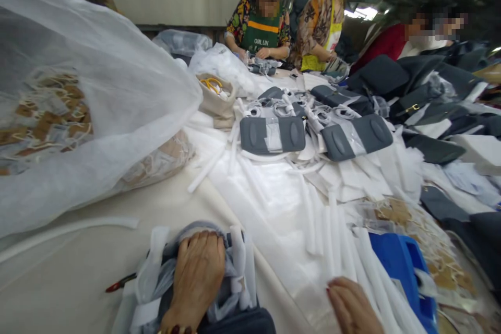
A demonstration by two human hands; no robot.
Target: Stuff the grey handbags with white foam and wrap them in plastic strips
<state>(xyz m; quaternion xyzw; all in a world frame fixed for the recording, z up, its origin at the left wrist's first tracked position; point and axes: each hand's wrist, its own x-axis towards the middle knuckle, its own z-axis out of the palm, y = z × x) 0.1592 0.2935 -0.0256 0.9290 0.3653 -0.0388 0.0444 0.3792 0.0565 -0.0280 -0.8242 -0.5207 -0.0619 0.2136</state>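
My left hand (200,271) presses down into a dark grey bag (238,321) wrapped in clear plastic and white foam, at the bottom centre-left. Its fingertips are bent down inside the bag's top, so what they hold, if anything, is hidden. A beaded bracelet circles that wrist. My right hand (350,302) is apart from the bag, at the lower right, beside long white foam strips (332,240). Its fingers lie together, and nothing clearly shows in them. Red-handled scissors or a similar red-tipped tool (119,283) rests left of the bag.
A large translucent sack (136,78) of brown tags bulges at the left. Grey wrapped bags (295,135) lie ahead. A blue tape dispenser (403,271) and tags (450,266) are at the right. Several people work across the table, beside piled dark bags (379,75).
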